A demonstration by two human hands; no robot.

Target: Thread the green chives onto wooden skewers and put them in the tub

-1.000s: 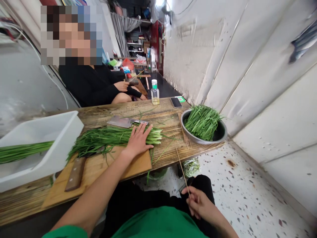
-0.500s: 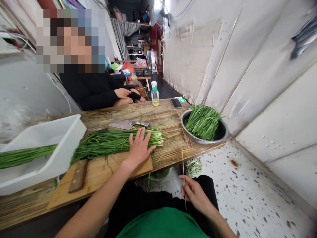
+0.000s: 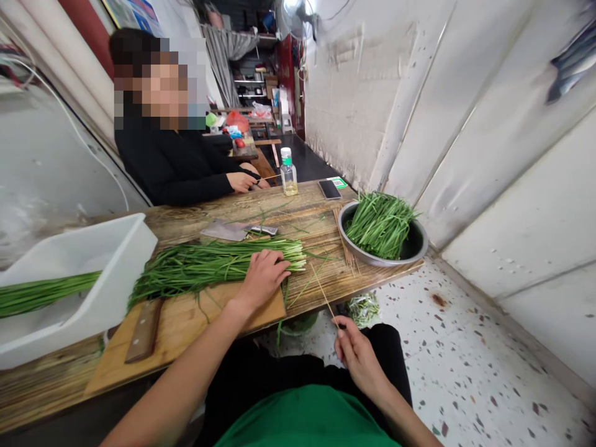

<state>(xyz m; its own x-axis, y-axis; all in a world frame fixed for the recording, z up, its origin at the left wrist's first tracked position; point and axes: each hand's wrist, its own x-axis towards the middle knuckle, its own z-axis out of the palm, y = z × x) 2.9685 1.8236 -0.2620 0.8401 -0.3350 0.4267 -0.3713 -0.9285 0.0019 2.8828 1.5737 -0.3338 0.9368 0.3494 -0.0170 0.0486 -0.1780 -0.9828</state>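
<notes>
A thick bunch of garlic chives (image 3: 195, 267) lies across the wooden cutting board (image 3: 205, 323), its pale cut ends towards the right. My left hand (image 3: 263, 279) rests over those ends, fingers curled down onto the stems; the fingertips are partly hidden among them. Above my lap, my right hand (image 3: 356, 354) pinches a thin bamboo skewer (image 3: 322, 290) that slants up and left towards the stem ends without touching them. A wooden knife handle (image 3: 144, 332) sticks out from under the leafy end. Behind the bunch lies a cleaver (image 3: 226, 230).
At the right stands a metal basin (image 3: 343, 234) holding more chives (image 3: 382, 226), with loose skewers (image 3: 350, 257) beside it. A white plastic tub (image 3: 118, 261) is at the left. A bottle (image 3: 288, 180) and a phone (image 3: 329, 189) sit at the far edge. Opposite sits a person (image 3: 172, 164) holding a thin stick.
My left hand's spread fingers have curled in on the stems. The skewer in my right hand has tipped from upright to leaning left, towards the bunch. The person opposite has shifted posture.
</notes>
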